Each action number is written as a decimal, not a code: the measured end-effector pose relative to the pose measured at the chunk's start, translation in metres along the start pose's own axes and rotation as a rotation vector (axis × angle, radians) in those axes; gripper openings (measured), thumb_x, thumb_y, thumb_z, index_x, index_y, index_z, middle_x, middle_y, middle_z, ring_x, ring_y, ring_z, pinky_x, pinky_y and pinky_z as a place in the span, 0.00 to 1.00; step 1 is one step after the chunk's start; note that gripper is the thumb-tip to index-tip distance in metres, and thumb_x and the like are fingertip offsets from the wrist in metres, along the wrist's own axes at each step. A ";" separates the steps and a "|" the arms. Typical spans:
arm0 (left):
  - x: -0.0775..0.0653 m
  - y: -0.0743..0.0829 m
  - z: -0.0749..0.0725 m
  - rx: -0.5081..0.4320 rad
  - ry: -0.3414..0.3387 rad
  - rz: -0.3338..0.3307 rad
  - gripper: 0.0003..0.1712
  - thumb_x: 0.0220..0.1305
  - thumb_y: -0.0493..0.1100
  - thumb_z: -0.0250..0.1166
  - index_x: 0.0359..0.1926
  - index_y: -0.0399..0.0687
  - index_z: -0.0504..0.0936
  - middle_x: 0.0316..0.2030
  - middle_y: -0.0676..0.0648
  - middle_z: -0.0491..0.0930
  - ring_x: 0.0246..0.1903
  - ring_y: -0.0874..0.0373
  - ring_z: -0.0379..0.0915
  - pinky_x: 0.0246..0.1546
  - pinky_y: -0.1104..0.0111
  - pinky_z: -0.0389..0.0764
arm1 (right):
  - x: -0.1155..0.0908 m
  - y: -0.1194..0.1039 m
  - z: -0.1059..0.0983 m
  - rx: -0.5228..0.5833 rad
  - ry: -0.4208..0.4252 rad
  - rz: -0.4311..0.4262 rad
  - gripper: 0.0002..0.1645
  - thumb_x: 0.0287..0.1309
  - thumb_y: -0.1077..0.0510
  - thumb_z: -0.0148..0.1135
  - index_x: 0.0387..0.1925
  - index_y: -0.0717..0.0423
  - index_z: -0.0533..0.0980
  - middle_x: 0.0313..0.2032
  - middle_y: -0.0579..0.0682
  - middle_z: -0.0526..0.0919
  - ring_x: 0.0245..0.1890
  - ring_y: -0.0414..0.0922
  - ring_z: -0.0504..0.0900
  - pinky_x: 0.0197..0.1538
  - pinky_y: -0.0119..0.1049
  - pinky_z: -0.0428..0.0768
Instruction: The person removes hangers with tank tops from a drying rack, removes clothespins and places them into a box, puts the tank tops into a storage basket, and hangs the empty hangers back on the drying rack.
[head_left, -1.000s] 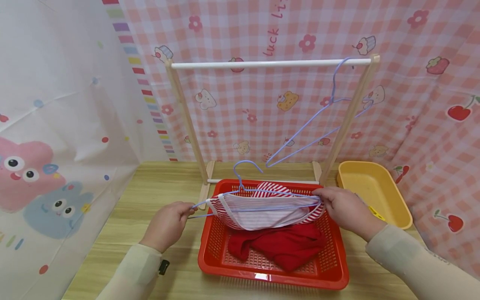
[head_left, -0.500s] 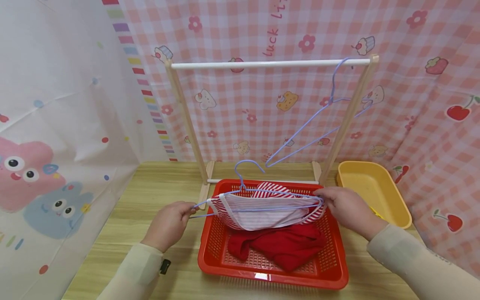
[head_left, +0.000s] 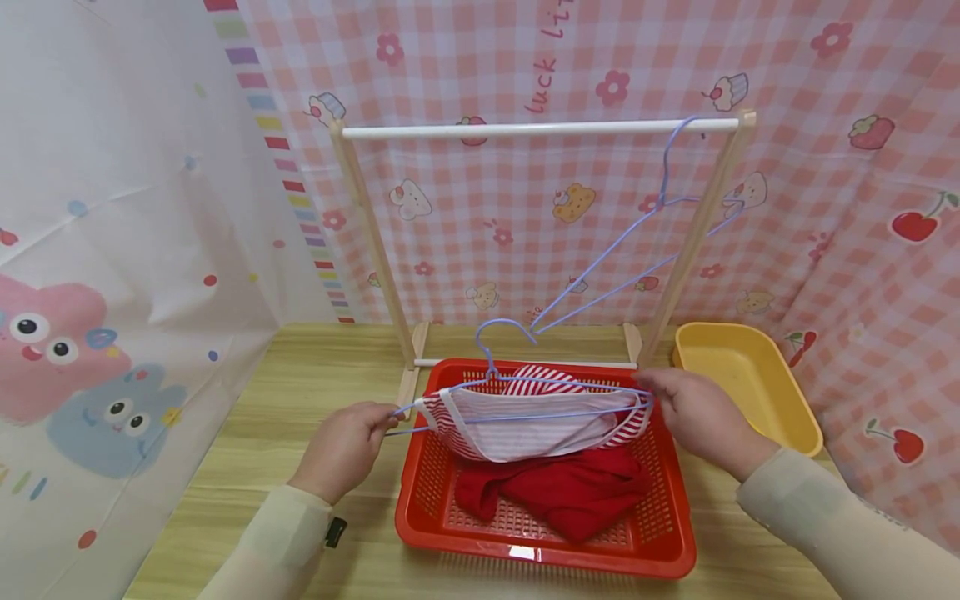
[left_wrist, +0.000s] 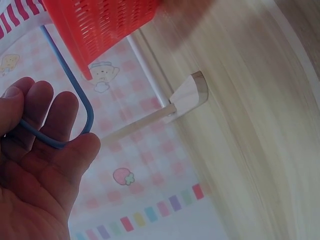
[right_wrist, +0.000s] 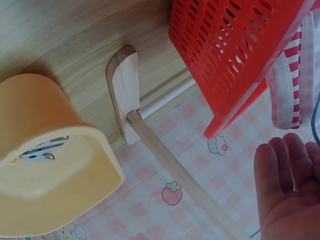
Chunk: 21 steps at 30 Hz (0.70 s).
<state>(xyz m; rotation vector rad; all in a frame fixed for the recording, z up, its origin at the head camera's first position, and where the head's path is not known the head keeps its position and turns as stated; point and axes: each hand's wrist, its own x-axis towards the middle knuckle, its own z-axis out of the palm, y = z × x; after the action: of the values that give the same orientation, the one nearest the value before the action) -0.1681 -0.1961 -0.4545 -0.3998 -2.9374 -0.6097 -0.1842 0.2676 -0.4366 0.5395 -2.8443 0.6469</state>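
Observation:
My left hand (head_left: 341,450) pinches the left end of a blue wire clothes hanger (head_left: 491,354); in the left wrist view, the hanger's bent corner (left_wrist: 89,117) lies against the fingers. At its right end is my right hand (head_left: 701,417), fingertips on the wire; its fingers look nearly straight in the right wrist view, with the thumb out of sight. A red-and-white striped garment (head_left: 525,433), pale side showing, hangs on the hanger over a red plastic basket (head_left: 546,560). Inside the basket lies a red cloth garment (head_left: 562,492).
Behind the basket stands a wooden rack with a white rail (head_left: 525,130). A second blue hanger (head_left: 600,267) hangs from the rail's right end. A yellow tub (head_left: 750,367) sits at the right; a clip (right_wrist: 45,150) lies in it.
Both hands and the hanger have shifted slightly to the right, and the hanger's hook has tipped a little rightward. The basket and the rack stay where they were.

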 end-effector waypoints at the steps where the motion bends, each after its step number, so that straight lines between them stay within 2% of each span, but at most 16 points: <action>1: 0.000 0.000 0.000 0.000 0.002 0.003 0.11 0.73 0.39 0.67 0.52 0.48 0.90 0.47 0.49 0.90 0.45 0.52 0.87 0.49 0.52 0.88 | 0.000 0.000 0.000 0.009 0.011 -0.003 0.16 0.70 0.69 0.56 0.53 0.64 0.84 0.50 0.61 0.90 0.52 0.61 0.88 0.58 0.61 0.83; 9: 0.001 0.006 0.003 0.001 -0.009 -0.004 0.11 0.72 0.40 0.68 0.52 0.48 0.90 0.48 0.48 0.90 0.45 0.52 0.87 0.51 0.52 0.88 | -0.002 -0.005 -0.001 0.055 0.063 -0.033 0.15 0.72 0.68 0.54 0.54 0.64 0.83 0.48 0.61 0.90 0.51 0.61 0.88 0.57 0.63 0.82; 16: 0.001 0.010 0.006 0.000 0.004 0.010 0.11 0.72 0.40 0.68 0.52 0.48 0.90 0.49 0.48 0.90 0.48 0.50 0.88 0.52 0.53 0.88 | -0.003 -0.008 0.000 0.073 0.103 -0.074 0.14 0.74 0.64 0.58 0.54 0.62 0.83 0.49 0.60 0.90 0.50 0.58 0.89 0.55 0.61 0.83; 21: 0.002 0.014 0.008 0.006 -0.007 0.004 0.11 0.72 0.41 0.68 0.52 0.48 0.90 0.49 0.48 0.90 0.47 0.51 0.88 0.52 0.53 0.88 | -0.003 -0.014 0.001 0.069 0.086 -0.064 0.14 0.73 0.59 0.62 0.55 0.60 0.84 0.51 0.59 0.90 0.51 0.58 0.89 0.57 0.61 0.83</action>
<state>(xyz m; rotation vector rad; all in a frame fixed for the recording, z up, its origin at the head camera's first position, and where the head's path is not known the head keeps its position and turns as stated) -0.1662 -0.1800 -0.4559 -0.4072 -2.9434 -0.5999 -0.1764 0.2566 -0.4328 0.5960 -2.7216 0.7405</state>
